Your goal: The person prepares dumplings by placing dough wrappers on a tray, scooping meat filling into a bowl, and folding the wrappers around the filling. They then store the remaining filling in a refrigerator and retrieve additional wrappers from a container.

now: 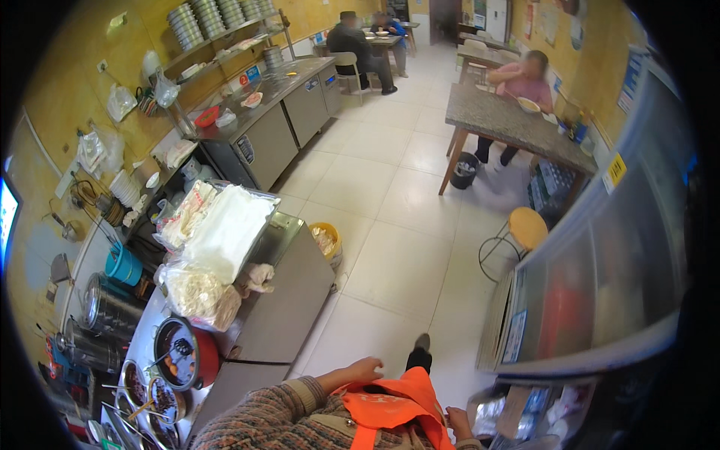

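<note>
My left hand (364,369) hangs in front of my body with its fingers loosely curled, beside the orange apron (388,402). Low at the right of my body is my right hand (458,423), partly cut off by the lower edge; its fingers are near the apron's edge, and I cannot tell whether they touch it. One dark shoe (422,341) shows on the tiled floor ahead of me. To my left, a red pot (207,354) with a ladle and brown liquid stands on the counter near bowls of dark sauce (163,399).
A white slab-like tray (228,225) and plastic-wrapped food (199,295) lie on the steel counter (281,315). A yellow bucket (326,242) stands beside it. At right are a glass-doored cabinet (596,281), a round stool (527,229) and a table (506,118) with a seated person (523,84).
</note>
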